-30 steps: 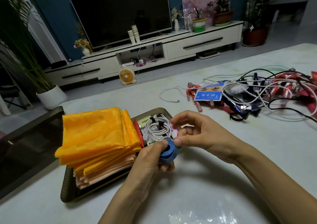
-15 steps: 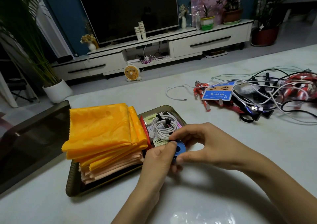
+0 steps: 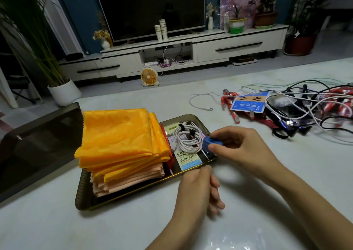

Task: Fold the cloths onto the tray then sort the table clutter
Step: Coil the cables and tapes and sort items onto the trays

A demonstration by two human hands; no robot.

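- Since half a second ago, the left hand has let go of the small blue round thing. It has drawn back to the near rim of the tray, fingers loosely curled and holding nothing.
- The right hand alone now pinches the blue thing between thumb and fingertips. It is over the tray's right end, just right of the coiled white cable.
- The folded cloths are stacked on the tray's left half, so the folding looks done. The step in hand is sorting.
- The next move is probably to lower the blue thing into the narrow space beside the cable. It needs setting down inside the rim, not on it.
- The tangle of cables at the far right awaits sorting.
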